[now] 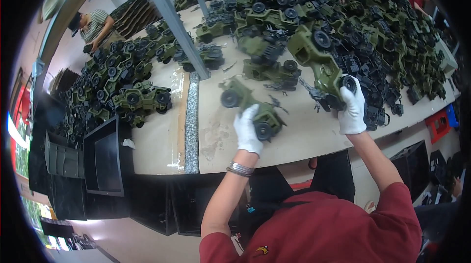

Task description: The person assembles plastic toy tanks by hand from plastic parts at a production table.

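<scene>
Head view: the white-gloved left hand [247, 133] is closed around an olive-green plastic toy jeep [249, 105] lying on the tan tabletop [304, 133]; the gloved right hand [353, 108] grips a second green toy jeep [319, 59], tilted above the table.

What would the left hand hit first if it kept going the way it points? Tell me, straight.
Probably the loose black parts by the green truck beyond. The left hand already grips a green toy jeep and points up the table; depth is unclear.
</scene>
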Tool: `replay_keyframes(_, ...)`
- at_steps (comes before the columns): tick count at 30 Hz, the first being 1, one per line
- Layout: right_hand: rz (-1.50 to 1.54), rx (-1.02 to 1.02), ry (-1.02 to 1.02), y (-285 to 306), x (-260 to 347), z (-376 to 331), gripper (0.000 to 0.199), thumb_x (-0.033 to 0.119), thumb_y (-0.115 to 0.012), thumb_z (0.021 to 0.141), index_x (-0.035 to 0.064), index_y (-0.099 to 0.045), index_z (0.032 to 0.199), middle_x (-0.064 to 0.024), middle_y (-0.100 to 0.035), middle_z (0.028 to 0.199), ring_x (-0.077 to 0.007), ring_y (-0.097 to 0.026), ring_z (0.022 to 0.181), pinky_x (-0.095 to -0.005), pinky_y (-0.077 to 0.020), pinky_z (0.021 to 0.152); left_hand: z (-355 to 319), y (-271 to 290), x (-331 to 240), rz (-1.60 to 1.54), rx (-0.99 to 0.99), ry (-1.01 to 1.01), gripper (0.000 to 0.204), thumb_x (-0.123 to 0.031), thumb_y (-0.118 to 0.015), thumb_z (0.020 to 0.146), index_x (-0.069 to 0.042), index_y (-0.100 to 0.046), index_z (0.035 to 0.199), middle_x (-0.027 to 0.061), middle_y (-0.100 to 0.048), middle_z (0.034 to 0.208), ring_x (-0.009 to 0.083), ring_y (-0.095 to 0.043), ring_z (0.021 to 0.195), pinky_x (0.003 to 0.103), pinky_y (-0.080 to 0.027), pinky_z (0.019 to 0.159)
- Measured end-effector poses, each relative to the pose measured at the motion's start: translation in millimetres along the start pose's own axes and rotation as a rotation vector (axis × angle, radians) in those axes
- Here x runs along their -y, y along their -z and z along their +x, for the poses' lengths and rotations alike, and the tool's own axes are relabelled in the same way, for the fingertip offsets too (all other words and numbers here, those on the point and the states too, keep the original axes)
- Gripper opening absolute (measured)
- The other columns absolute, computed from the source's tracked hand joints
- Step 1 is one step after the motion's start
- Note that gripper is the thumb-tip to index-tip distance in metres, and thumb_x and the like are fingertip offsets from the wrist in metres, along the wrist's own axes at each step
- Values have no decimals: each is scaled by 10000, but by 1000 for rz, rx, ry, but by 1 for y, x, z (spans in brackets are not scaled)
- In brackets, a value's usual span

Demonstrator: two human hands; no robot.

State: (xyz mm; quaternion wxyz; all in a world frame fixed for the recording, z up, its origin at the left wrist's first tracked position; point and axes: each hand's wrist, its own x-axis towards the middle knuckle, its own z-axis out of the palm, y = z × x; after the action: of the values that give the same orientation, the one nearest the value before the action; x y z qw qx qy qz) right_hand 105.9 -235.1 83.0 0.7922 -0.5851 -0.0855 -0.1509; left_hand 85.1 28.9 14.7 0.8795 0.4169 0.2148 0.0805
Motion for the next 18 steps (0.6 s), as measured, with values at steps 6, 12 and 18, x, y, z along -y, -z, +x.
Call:
replay_keyframes(6, -1118, 54, 438, 18, -10, -23, 523, 139, -776, 735, 43, -587, 1213, -134, -609, 1170, -321, -542, 1132, -423, -440, 1005, 46, 36, -33, 104, -92, -177, 392, -181, -726, 884, -8, -581, 1205, 64, -645, 1065, 159, -643, 903, 299, -533, 805)
replay_keyframes(12, -1641, 284, 537, -8, -3, -3, 772, 514, -719, 798, 39, -501, 1367, -186, -492, 1408, -406, -453, 1281, -496, -397, 1014, 94, 37, -56, 160, -36, -235, 357, -207, -701, 918, -5, -611, 1197, 57, -657, 1085, 142, -633, 946, 280, -504, 837)
replay_keyframes(18, -1219, 470, 945, -143, 16, 103, 430, 300, -683, 863, 88, -612, 1230, -141, -611, 1267, -336, -538, 1235, -443, -439, 1004, 136, 51, -52, 168, 4, -350, 442, -283, -675, 951, 24, -580, 1255, 68, -641, 1150, 138, -602, 977, 286, -477, 895)
